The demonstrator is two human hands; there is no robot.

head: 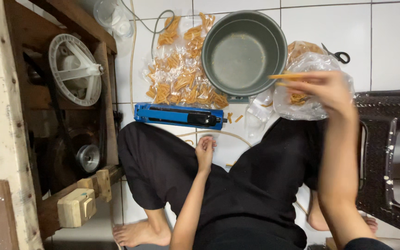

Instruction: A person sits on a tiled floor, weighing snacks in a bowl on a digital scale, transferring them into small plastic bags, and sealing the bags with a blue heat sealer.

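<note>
Right hand point(327, 90), blurred, at right-centre of frame, grip pinching orange snack sticks point(285, 77) beside the grey pot point(244, 51) up top. Left hand point(205, 152) at centre, fingers curled, resting on black-trousered knee. Blue heat sealer point(178, 115) on tiled floor point(394, 41), packed snack bags point(179, 76) behind it; loose clear bag point(302, 99) w/ sticks under right hand. Scissors point(337, 54) upper right.

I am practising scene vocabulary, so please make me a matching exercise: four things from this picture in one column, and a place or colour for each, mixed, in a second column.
Things:
1. pot
2. heat sealer
3. scissors
4. right hand

Places or colours:
A. blue, lying on the tiles before the knees
B. raised, pinching orange snack sticks
C. grey, round and empty
D. black handles, on the tiles at far right, behind the plastic bag

Pairs: 1-C, 2-A, 3-D, 4-B
</note>
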